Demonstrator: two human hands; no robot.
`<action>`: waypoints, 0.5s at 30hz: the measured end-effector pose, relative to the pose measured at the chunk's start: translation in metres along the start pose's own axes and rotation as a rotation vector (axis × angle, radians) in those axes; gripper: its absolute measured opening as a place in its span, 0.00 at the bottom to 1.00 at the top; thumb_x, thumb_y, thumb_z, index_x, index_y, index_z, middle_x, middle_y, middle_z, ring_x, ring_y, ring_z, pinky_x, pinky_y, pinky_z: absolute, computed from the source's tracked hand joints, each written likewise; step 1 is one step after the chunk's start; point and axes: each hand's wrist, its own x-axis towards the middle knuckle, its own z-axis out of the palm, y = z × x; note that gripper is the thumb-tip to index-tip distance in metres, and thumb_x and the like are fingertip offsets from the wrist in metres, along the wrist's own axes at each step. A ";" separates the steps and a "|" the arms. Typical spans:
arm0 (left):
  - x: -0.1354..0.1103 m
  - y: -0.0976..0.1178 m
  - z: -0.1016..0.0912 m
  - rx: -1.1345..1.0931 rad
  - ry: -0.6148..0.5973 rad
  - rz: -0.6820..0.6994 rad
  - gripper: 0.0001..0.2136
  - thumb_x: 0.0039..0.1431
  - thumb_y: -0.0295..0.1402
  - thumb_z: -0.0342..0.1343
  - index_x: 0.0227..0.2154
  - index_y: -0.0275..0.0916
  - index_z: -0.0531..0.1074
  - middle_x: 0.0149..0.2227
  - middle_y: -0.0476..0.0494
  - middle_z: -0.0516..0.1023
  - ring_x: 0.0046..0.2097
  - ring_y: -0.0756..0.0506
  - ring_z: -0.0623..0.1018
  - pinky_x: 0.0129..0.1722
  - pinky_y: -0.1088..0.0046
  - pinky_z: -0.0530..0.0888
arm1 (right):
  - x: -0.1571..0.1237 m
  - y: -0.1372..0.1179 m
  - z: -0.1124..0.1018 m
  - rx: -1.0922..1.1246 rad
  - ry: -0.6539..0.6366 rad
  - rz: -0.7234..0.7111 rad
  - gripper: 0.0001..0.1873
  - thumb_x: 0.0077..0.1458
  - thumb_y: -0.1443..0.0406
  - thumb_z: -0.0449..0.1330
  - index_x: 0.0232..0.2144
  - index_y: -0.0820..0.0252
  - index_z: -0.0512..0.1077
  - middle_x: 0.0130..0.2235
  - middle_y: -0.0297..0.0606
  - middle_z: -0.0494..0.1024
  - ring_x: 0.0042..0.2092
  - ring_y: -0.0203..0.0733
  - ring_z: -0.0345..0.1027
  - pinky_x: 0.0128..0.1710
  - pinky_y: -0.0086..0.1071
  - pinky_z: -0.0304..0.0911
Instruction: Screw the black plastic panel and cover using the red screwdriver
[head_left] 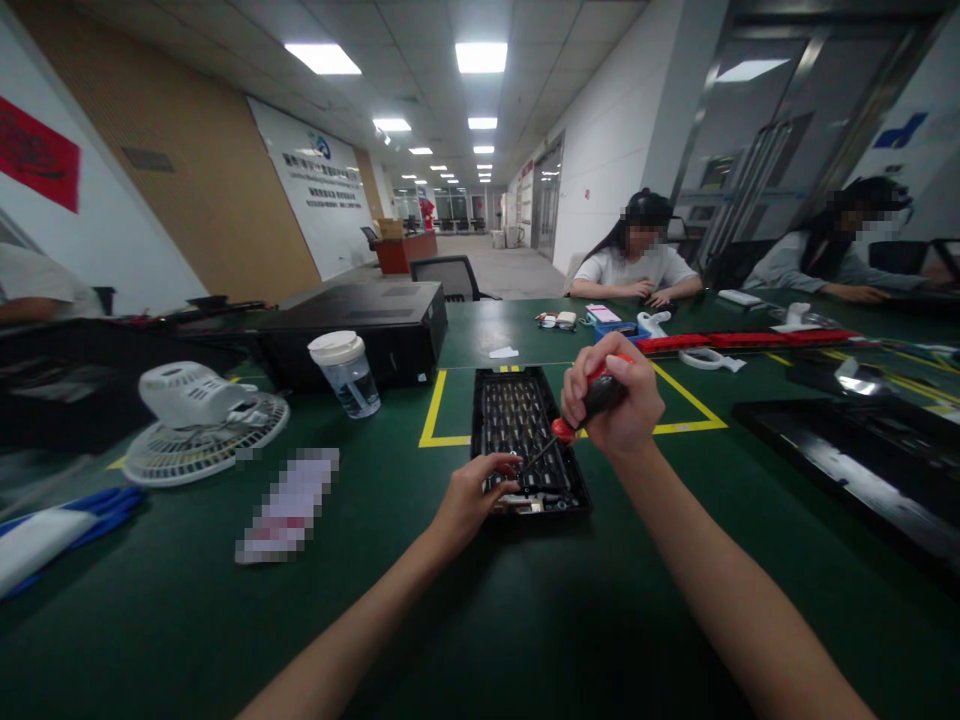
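Observation:
A black rectangular device (517, 410) with a gridded inside lies open on the green table (525, 620), partly inside a yellow taped square. My right hand (619, 400) is wrapped round a red and black screwdriver (581, 408), whose tip slants down to the device's near end. My left hand (476, 495) rests on that near edge, fingers pinched beside the tip. What they pinch is too small to make out.
A white desk fan (199, 420) lies at the left, a clear jar with a white lid (346, 372) and a black box (360, 325) behind it. A black panel (862, 460) lies at the right. Two people sit across the table.

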 end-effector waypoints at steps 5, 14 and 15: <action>-0.002 -0.009 -0.004 0.168 0.060 0.044 0.09 0.58 0.28 0.51 0.41 0.42 0.70 0.38 0.46 0.76 0.42 0.46 0.74 0.44 0.66 0.70 | 0.002 0.003 -0.005 -0.015 0.009 -0.003 0.07 0.50 0.64 0.51 0.23 0.60 0.62 0.18 0.28 0.64 0.14 0.30 0.56 0.10 0.24 0.54; -0.006 -0.022 -0.008 0.318 0.025 0.103 0.08 0.59 0.30 0.48 0.38 0.41 0.71 0.39 0.45 0.74 0.46 0.44 0.70 0.48 0.63 0.68 | 0.004 0.020 -0.019 -0.092 0.011 0.101 0.07 0.51 0.63 0.53 0.23 0.60 0.60 0.18 0.28 0.65 0.13 0.30 0.56 0.10 0.23 0.53; -0.006 -0.021 -0.008 0.319 0.017 0.098 0.08 0.59 0.31 0.48 0.38 0.41 0.71 0.39 0.45 0.74 0.47 0.44 0.70 0.48 0.63 0.68 | 0.004 0.022 -0.020 -0.093 0.005 0.114 0.07 0.51 0.63 0.53 0.24 0.60 0.60 0.18 0.28 0.65 0.13 0.30 0.56 0.10 0.23 0.53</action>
